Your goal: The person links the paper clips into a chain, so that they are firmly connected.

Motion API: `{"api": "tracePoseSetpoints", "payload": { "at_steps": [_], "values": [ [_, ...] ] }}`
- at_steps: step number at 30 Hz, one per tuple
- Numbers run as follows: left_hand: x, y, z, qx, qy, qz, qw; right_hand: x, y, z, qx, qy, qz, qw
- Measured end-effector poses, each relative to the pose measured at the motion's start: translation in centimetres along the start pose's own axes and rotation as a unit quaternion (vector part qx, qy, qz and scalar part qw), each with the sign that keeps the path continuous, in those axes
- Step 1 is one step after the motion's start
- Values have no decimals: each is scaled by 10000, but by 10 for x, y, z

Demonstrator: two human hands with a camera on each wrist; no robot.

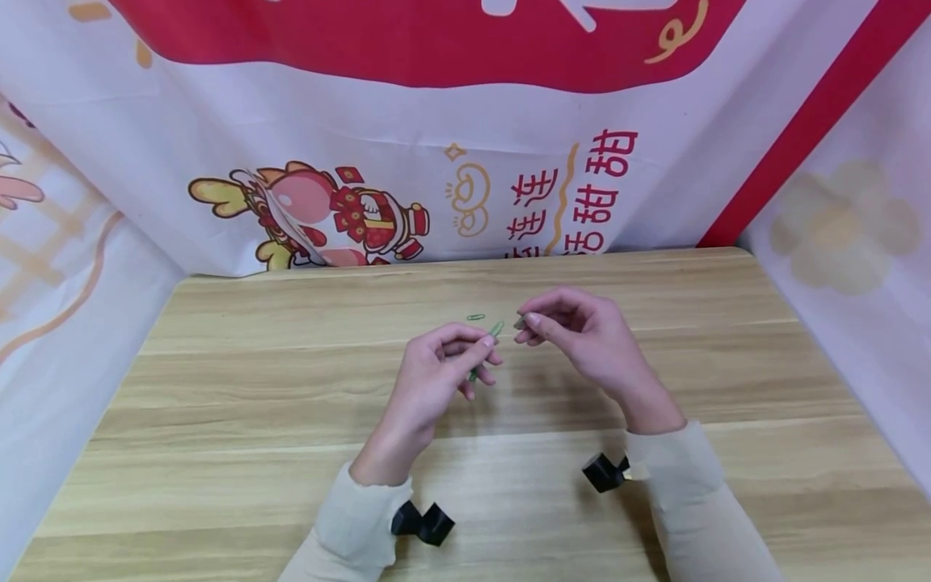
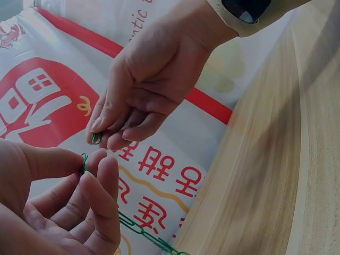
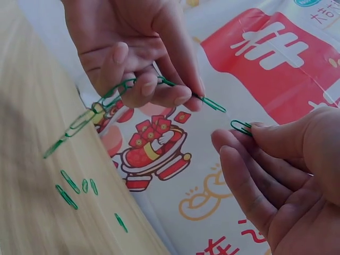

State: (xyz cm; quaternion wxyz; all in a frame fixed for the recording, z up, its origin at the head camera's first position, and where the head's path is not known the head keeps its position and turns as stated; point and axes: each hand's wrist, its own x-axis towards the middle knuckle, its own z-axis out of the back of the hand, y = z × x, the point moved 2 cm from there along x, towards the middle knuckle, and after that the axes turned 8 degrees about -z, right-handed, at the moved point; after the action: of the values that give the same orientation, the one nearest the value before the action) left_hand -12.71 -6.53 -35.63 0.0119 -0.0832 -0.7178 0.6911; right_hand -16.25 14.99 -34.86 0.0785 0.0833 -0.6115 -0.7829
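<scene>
Clearance between the left hand [image 1: 440, 364] and the right hand [image 1: 582, 331] is narrow: a small gap separates the left clip [image 3: 214, 103] from the right clip [image 3: 241, 127]. The green chain [image 3: 79, 122] trails from the left hand and obstructs passage beneath it. Loose clips [image 3: 66, 196] restrict a low pass over that part of the bench [image 1: 240, 388]. Lateral access is unobstructed outside each forearm. Between the forearms, two black wrist units [image 1: 435, 525] project inward, narrowing the near corridor. The printed cloth [image 1: 465, 113] limits reach at the far edge.
</scene>
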Motion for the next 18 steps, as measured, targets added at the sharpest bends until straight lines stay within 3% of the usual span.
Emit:
{"api": "tracePoseSetpoints", "payload": {
  "at_steps": [11, 18],
  "values": [
    [1, 2, -2, 47, -44, -103, 9999, 1, -2, -8, -130, -130, 16, 9998],
    [1, 2, -3, 133, 13, -152, 9998, 3, -2, -11, 80, -224, -280, 9993]
  ]
}}
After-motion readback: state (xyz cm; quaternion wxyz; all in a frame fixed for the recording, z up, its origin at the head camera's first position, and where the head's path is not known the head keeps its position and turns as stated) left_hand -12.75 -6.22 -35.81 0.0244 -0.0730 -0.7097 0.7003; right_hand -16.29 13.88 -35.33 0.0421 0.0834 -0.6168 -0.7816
